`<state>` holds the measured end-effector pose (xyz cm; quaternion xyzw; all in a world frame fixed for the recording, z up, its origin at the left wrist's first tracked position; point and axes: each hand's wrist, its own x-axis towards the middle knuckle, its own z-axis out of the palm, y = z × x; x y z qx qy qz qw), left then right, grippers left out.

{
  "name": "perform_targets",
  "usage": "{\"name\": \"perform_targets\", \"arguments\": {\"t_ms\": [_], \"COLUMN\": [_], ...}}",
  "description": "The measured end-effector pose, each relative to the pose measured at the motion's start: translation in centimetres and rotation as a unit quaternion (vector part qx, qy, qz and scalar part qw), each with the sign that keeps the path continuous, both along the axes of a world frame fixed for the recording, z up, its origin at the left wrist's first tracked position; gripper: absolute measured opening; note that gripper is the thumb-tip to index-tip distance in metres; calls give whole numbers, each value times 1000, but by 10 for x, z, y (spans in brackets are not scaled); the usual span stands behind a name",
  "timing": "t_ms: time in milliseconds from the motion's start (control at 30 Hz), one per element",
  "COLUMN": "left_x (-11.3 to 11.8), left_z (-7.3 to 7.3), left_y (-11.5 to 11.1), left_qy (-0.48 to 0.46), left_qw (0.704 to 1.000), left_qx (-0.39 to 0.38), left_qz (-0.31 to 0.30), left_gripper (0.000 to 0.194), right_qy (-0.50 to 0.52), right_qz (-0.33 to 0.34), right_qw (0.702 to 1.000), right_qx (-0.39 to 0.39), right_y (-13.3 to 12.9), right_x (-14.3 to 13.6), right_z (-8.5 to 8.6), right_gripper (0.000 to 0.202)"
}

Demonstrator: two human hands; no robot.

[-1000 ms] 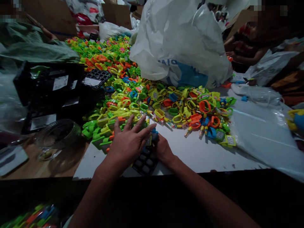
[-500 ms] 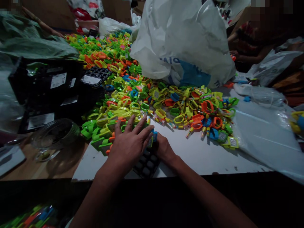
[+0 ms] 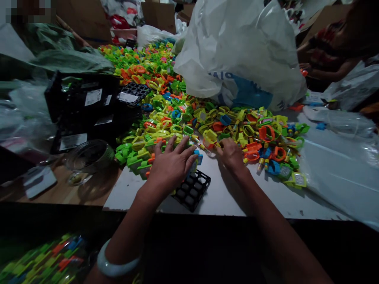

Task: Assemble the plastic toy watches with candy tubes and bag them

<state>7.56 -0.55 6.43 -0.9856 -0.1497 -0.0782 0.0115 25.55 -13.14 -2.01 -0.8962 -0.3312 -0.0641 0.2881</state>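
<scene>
Partly hidden by left hand point(image 3: 171, 162): black tray point(image 3: 194, 188).

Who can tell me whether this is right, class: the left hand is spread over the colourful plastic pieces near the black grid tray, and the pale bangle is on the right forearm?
The forearm is wrong: the head view shows the pale bangle on the left forearm. The left hand is spread over the colourful plastic pieces near the black grid tray.
</scene>
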Motion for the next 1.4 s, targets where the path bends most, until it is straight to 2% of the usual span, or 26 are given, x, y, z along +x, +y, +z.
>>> {"name": "perform_targets", "arguments": {"t_ms": [100, 167, 233, 333, 400, 433, 533, 633, 767, 900, 1033, 1133, 1200, 1233, 1300, 1367, 1400], "left_x": [3, 0, -6, -14, -17, -17, -15, -15, -18, -21, -22, -20, -18, -17, -16, -15, -14], "left_z": [3, 7, 9, 8, 4, 2, -2, -2, 0, 3, 5, 5, 4, 3, 3, 3, 3], "left_y": [3, 4, 5, 4, 3, 3, 5, 7, 8, 8, 5, 4, 5, 6, 7, 8, 8], "left_qy": [-2, 8, 11, 1, -2, -2, -6, -8, -6, -2, -1, -7, -8, -8, -7, -6, -4], "left_qw": [1000, 999, 999, 1000, 1000, 1000, 1000, 1000, 999, 996, 997, 998, 999, 999, 999, 999, 999], "left_qx": [-19, -36, -37, -14, -6, -6, -7, -15, -41, -77, -73, -47, -38, -35, -33, -34, -35], "left_qz": [4, 0, -6, -19, -24, -24, -23, -27, -33, -33, -39, -29, -28, -31, -37, -36, -33], "left_gripper": [47, 49, 51, 53, 52, 51, 50, 48, 48, 49, 54, 59, 56, 53, 50, 50, 50], "right_qy": [141, 280, 390, 501, 536, 538, 491, 433, 315, 203, 177, 241, 274, 268, 196, 88, 50], "right_qz": [5, 38, 75, 139, 184, 199, 201, 200, 263, 281, 287, 328, 349, 328, 220, 91, 47], "right_qw": [982, 941, 888, 816, 789, 787, 825, 864, 903, 934, 938, 910, 892, 901, 947, 988, 996], "right_qx": [124, 186, 232, 254, 237, 228, 197, 161, 128, 87, 75, 81, 85, 98, 126, 89, 51], "right_y": [-17, -30, -40, -44, -37, -33, -17, -9, -8, -5, -2, -6, -11, -12, -10, -3, 1], "right_x": [-16, -36, -59, -95, -116, -124, -139, -140, -137, -143, -149, -137, -114, -100, -66, -33, -20], "right_z": [5, 5, 5, 4, 2, 0, -8, -14, -17, -22, -22, -16, -10, -8, -5, -4, -4], "right_gripper": [17, 26, 32, 36, 28, 25, 20, 19, 10, 12, 23, 20, 15, 14, 16, 17, 15]}}
